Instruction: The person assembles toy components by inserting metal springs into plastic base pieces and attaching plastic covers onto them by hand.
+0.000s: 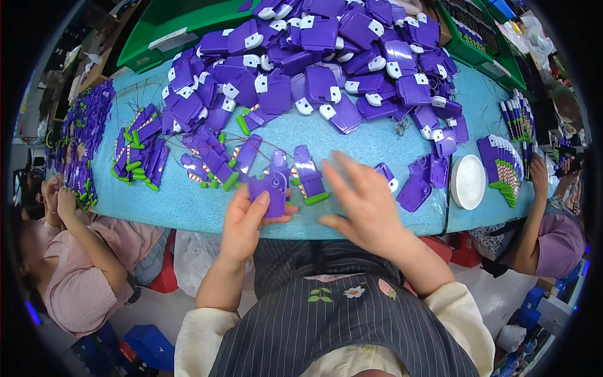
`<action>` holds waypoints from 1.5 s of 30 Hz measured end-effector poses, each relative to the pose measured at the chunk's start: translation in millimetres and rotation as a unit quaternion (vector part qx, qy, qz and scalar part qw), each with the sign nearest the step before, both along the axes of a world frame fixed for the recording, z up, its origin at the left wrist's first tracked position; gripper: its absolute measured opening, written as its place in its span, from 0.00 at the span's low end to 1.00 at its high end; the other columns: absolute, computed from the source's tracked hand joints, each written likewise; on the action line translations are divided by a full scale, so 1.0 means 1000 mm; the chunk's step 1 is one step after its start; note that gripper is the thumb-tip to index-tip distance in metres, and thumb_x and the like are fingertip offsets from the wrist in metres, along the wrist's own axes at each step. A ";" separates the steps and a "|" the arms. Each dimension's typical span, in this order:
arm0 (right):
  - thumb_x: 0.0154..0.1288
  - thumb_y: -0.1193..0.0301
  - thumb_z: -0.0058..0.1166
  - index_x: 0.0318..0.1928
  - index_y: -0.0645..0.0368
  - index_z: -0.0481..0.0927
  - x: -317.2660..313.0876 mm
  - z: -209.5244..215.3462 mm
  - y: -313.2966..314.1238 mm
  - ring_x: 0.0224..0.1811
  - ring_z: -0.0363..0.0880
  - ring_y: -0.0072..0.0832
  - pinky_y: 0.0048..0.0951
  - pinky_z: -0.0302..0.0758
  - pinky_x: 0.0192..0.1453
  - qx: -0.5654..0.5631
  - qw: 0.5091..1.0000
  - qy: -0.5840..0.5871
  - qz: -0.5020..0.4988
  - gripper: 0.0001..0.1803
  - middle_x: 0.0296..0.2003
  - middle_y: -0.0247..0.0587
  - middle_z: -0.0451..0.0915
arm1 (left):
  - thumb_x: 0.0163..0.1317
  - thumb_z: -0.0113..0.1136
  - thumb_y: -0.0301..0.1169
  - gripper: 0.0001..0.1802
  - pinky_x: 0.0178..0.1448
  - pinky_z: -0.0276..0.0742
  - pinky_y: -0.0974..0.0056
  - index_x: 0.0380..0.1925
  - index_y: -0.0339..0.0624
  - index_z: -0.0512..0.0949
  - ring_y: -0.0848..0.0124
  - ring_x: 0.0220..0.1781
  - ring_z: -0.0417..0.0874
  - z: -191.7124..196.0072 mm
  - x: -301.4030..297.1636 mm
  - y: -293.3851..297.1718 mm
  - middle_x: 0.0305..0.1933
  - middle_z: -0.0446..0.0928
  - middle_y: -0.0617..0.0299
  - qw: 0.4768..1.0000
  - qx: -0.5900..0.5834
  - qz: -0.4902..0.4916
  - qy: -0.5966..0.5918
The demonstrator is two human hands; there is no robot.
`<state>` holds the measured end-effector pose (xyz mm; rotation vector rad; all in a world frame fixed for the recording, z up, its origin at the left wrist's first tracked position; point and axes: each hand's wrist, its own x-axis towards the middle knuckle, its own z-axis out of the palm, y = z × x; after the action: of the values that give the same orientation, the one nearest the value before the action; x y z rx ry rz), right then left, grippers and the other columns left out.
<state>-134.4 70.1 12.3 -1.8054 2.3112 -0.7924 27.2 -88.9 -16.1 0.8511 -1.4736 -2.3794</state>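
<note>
Purple shells [323, 81] heaped high, one purple piece [274, 196] in hand

At the bench's [377, 141] front edge, the left hand [242, 229] grips the purple piece; the right hand [370, 210], blurred, spreads its fingers and seems empty. Much looks left: shells crowd the far edge. Green-tipped assemblies [139, 146] toward the left end appear further along, as does the fanned set [502, 164] near the right end.

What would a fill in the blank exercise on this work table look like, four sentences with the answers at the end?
1. The plastic casing in the left hand is coloured ____.
2. On the table, the large casing heap lies toward the ____ edge, not the near one.
3. The white dish sits to the ____ of the right hand.
4. The plastic bin at upper left is coloured ____.

Missing words: purple; far; right; green.
</note>
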 end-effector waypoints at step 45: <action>0.56 0.80 0.57 0.42 0.66 0.81 0.006 0.014 0.048 0.19 0.67 0.20 0.25 0.61 0.21 -0.186 0.941 -0.226 -0.171 0.11 0.19 0.36 0.71 | 0.70 0.42 0.27 0.17 0.52 0.75 0.65 0.58 0.36 0.62 0.67 0.50 0.78 0.003 -0.021 0.082 0.52 0.74 0.55 0.978 0.146 -0.122 0.084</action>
<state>-128.5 118.3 26.4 -1.1443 2.2804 -1.5974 6.5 -6.5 -13.4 0.5310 -1.2446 -2.8216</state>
